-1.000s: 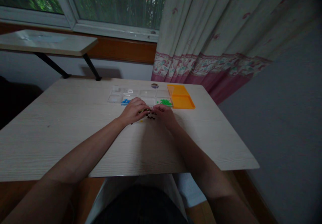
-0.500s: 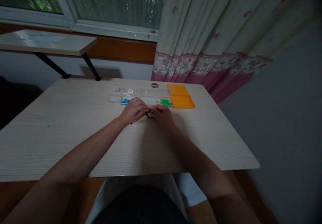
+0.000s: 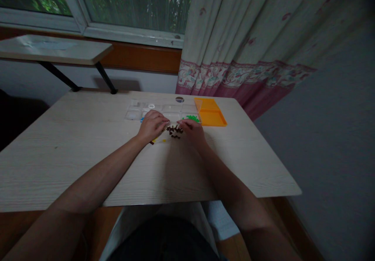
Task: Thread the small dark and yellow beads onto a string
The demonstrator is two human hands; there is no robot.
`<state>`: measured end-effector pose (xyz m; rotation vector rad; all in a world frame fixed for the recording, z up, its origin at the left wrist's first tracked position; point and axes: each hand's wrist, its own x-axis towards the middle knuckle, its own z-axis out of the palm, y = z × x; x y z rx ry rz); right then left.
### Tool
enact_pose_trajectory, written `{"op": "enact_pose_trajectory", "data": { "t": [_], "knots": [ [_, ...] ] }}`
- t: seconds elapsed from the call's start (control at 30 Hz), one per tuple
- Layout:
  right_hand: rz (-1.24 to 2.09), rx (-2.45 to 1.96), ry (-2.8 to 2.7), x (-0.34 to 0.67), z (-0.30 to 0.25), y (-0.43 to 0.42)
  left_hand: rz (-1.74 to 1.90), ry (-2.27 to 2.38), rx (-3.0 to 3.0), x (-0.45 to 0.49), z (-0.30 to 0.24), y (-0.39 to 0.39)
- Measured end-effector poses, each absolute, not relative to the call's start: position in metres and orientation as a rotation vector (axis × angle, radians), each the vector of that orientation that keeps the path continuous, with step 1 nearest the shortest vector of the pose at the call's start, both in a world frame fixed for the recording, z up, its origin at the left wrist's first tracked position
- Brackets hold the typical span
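Several small dark brown pieces [image 3: 175, 129] lie in a loose cluster on the table between my hands. Just left of them is my left hand [image 3: 152, 125], fingers bent and brought together in a pinch; anything in it is too small to make out. My right hand [image 3: 193, 132] is at the cluster's right edge, thumb and fingertips also pinched, their contents hidden. By my left wrist lie small yellow pieces [image 3: 164, 140] and a dark piece [image 3: 151, 142]. Behind both hands stands a clear compartment box [image 3: 172, 108], with green pieces [image 3: 192, 118] in a front right compartment and blue pieces [image 3: 142, 119] mostly covered by my left hand.
An open orange case [image 3: 211, 117] adjoins the clear box on the right. A round dark disc [image 3: 179, 99] shows behind the box. A raised shelf [image 3: 73, 52] on black legs stands back left, and a curtain [image 3: 234, 65] hangs behind the table [image 3: 117, 175].
My hands have drawn apart from where their fingertips nearly met, the left one shifting left and slightly away. More of the brown cluster now shows between them, while the blue pieces are more covered.
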<state>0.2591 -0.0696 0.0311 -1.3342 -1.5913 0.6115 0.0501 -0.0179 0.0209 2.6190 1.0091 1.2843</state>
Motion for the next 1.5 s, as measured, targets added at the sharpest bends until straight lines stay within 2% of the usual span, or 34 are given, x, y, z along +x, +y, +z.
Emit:
{"op": "enact_pose_trajectory", "data": {
  "t": [0.3, 0.47, 0.9, 1.5],
  "knots": [
    [0.214, -1.524, -2.106, 0.251, 0.027, -0.073, 1.407, 1.248, 2.437, 0.045, 0.014, -0.009],
    [0.103, -1.580, -2.283, 0.246, 0.029, -0.078, 1.420, 1.293, 2.409, 0.045, 0.011, -0.007],
    [0.035, -1.601, -2.322, 0.247, 0.031, -0.080, 1.378, 1.280, 2.426, 0.044, 0.004, -0.002],
    [0.194, -1.539, -2.136, 0.252, 0.026, -0.070, 1.277, 1.373, 2.401, 0.044, 0.003, -0.002]
  ]
}}
